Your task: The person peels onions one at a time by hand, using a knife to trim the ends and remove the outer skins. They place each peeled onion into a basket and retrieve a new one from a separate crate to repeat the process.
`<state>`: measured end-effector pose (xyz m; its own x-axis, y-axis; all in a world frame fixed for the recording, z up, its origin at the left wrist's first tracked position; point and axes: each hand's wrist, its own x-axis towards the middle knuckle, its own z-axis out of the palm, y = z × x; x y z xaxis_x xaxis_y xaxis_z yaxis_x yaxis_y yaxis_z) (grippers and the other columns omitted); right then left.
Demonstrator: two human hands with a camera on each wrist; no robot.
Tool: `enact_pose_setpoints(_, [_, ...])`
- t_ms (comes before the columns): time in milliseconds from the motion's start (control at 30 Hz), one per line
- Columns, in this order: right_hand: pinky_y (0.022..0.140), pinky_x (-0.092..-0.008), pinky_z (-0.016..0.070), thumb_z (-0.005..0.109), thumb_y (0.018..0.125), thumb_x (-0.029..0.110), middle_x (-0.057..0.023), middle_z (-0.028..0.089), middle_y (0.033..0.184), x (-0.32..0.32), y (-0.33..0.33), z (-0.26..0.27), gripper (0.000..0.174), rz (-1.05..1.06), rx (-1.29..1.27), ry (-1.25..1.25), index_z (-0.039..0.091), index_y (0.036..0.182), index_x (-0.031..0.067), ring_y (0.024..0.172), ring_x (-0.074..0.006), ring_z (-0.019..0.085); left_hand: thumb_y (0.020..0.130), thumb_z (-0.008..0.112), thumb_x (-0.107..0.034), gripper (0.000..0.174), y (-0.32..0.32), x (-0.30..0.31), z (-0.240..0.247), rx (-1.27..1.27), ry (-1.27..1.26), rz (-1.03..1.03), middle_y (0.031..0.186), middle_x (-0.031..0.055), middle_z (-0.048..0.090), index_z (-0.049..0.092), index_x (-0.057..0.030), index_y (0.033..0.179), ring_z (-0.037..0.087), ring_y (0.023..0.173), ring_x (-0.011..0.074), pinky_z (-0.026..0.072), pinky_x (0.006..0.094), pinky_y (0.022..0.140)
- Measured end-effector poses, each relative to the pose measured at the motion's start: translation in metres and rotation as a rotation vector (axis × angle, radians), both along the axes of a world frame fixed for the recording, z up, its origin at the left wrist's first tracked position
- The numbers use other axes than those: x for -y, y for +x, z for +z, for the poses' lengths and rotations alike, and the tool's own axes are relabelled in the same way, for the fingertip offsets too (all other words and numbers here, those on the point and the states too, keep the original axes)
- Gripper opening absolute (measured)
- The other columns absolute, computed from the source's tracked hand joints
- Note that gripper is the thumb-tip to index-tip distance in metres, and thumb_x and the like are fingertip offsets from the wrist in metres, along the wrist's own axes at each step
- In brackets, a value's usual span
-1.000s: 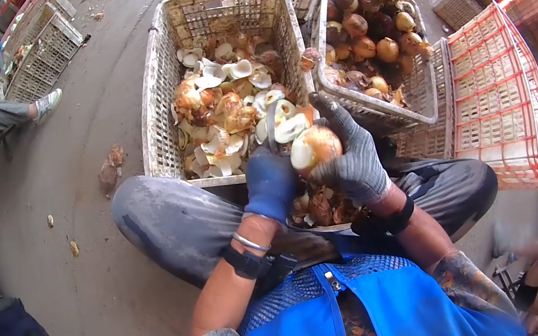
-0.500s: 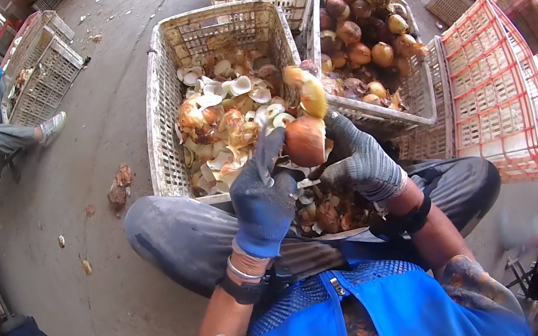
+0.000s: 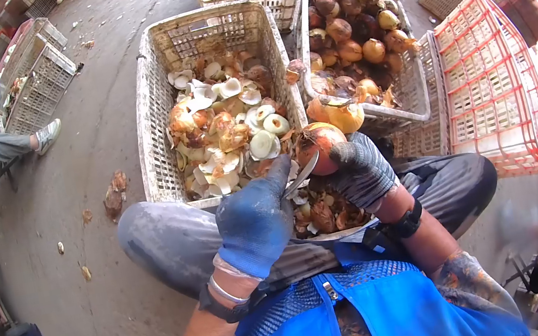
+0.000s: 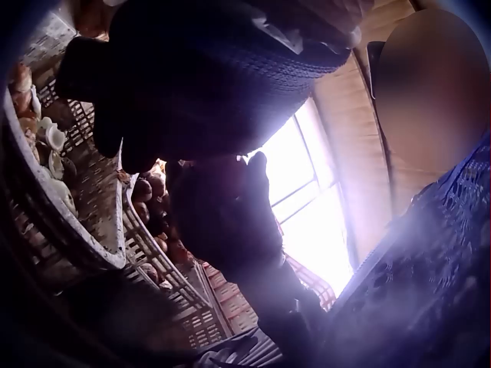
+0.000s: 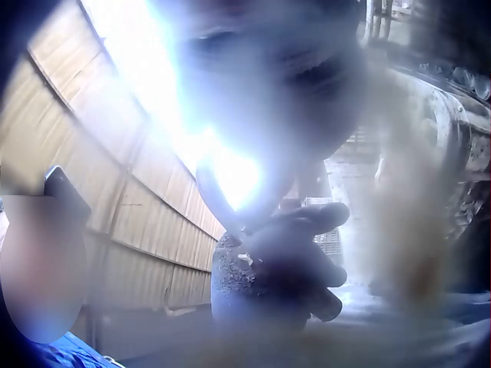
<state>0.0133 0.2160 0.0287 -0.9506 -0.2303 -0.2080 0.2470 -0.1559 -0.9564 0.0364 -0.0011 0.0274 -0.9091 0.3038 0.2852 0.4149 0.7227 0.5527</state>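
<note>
Onion (image 3: 319,139): centre of the frame, gripped by the right hand (image 3: 366,171).
Knife (image 3: 304,173): gripped by the left hand (image 3: 254,224); best kept shallow, clear of the other hand.

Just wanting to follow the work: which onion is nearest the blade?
The orange-brown onion held in the right hand; the curved blade in the left hand lies at its lower left. The yellower onion just beyond and the crated onions are farther away.

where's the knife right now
In the head view, the knife is in the left hand, at the near edge of the onion in the right hand.
</note>
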Motion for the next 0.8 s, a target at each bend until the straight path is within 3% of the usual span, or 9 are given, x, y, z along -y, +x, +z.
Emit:
enact_pose_setpoints(100, [0.084, -0.0421, 0.0624, 0.080, 0.082, 0.035, -0.0132, 0.069, 0.117, 0.002, 0.004, -0.003, 0.063, -0.045, 0.173, -0.163, 0.061, 0.129, -0.0039, 0.103, -0.0234, 0.070, 0.077, 0.070, -0.005, 0.054, 0.000, -0.004, -0.004, -0.053, -0.172, 0.071, 0.074, 0.0124, 0.067, 0.071, -0.0132, 0.131, 0.066, 0.064, 0.0316, 0.0517, 0.0444, 0.060])
enact_pose_setpoints(200, [0.100, -0.0542, 0.0540, 0.076, 0.077, 0.027, -0.0191, 0.068, 0.123, -0.007, 0.013, -0.055, 0.069, 0.013, 0.469, -0.719, 0.055, 0.136, -0.0028, 0.110, -0.0397, 0.067, 0.084, 0.062, -0.009, 0.051, -0.013, 0.005, -0.032, -0.213, -0.142, -0.025, 0.068, 0.0068, 0.061, 0.067, -0.0129, 0.135, 0.063, 0.058, 0.0262, 0.0485, 0.0413, 0.053])
enact_pose_setpoints(233, [0.100, -0.0542, 0.0540, 0.076, 0.077, 0.027, -0.0191, 0.068, 0.123, -0.001, 0.013, -0.045, 0.069, 0.014, 0.470, -0.718, 0.055, 0.136, -0.0028, 0.110, -0.0397, 0.067, 0.084, 0.062, -0.009, 0.051, -0.021, 0.007, -0.033, -0.214, -0.141, -0.024, 0.068, 0.0068, 0.061, 0.067, -0.0129, 0.135, 0.063, 0.058, 0.0262, 0.0485, 0.0413, 0.053])
enact_pose_setpoints(300, [0.108, -0.0388, 0.0503, 0.080, 0.080, 0.022, -0.0159, 0.067, 0.123, 0.011, 0.014, -0.022, 0.069, 0.123, 0.568, -1.023, 0.052, 0.137, -0.0052, 0.115, -0.0283, 0.066, 0.083, 0.062, -0.010, 0.052, -0.035, 0.008, -0.035, -0.327, -0.077, -0.157, 0.069, 0.0076, 0.062, 0.067, -0.0131, 0.135, 0.062, 0.058, 0.0260, 0.0486, 0.0406, 0.053])
enact_pose_setpoints(500, [0.103, -0.0366, 0.0516, 0.082, 0.075, 0.027, -0.0128, 0.068, 0.122, 0.000, 0.005, -0.010, 0.072, 0.041, 0.259, -0.671, 0.056, 0.135, -0.0041, 0.112, -0.0234, 0.067, 0.079, 0.066, -0.003, 0.052, -0.022, -0.022, -0.033, -0.228, 0.188, -0.023, 0.079, 0.0171, 0.070, 0.068, -0.0076, 0.131, 0.070, 0.068, 0.0331, 0.0553, 0.0427, 0.062])
enact_pose_setpoints(567, [0.095, -0.0336, 0.0538, 0.083, 0.074, 0.030, -0.0094, 0.070, 0.113, -0.004, 0.005, -0.011, 0.065, 0.059, -0.011, -0.011, 0.063, 0.126, -0.0039, 0.104, -0.0191, 0.068, 0.082, 0.065, -0.002, 0.048, -0.011, -0.029, -0.035, 0.322, 0.405, 0.103, 0.087, 0.0188, 0.073, 0.067, -0.0027, 0.130, 0.073, 0.076, 0.0323, 0.0572, 0.0407, 0.068])
enact_pose_setpoints(600, [0.088, -0.0316, 0.0549, 0.079, 0.075, 0.030, -0.0068, 0.071, 0.106, 0.009, 0.011, 0.010, 0.059, -0.040, -0.165, 0.099, 0.066, 0.121, -0.0036, 0.097, -0.0168, 0.068, 0.083, 0.065, -0.002, 0.046, -0.008, -0.030, -0.036, 0.594, 0.510, 0.168, 0.091, 0.0197, 0.075, 0.066, -0.0002, 0.129, 0.074, 0.079, 0.0320, 0.0581, 0.0397, 0.072])
enact_pose_setpoints(733, [0.083, -0.0296, 0.0546, 0.077, 0.077, 0.034, -0.0042, 0.071, 0.107, 0.004, 0.004, -0.008, 0.060, -0.052, 0.083, -0.190, 0.066, 0.122, -0.0028, 0.093, -0.0146, 0.067, 0.080, 0.067, -0.002, 0.056, -0.003, -0.018, -0.039, 0.627, 0.821, 0.019, 0.111, 0.0147, 0.073, 0.060, 0.0070, 0.135, 0.069, 0.096, 0.0178, 0.0568, 0.0330, 0.084])
enact_pose_setpoints(800, [0.082, -0.0292, 0.0547, 0.077, 0.078, 0.033, -0.0037, 0.070, 0.106, 0.007, -0.004, -0.013, 0.058, -0.042, 0.081, -0.188, 0.066, 0.122, -0.0020, 0.092, -0.0139, 0.067, 0.080, 0.065, 0.000, 0.055, 0.000, -0.022, -0.041, 0.666, 0.924, 0.027, 0.107, 0.0119, 0.072, 0.060, 0.0059, 0.135, 0.069, 0.093, 0.0149, 0.0573, 0.0295, 0.081])
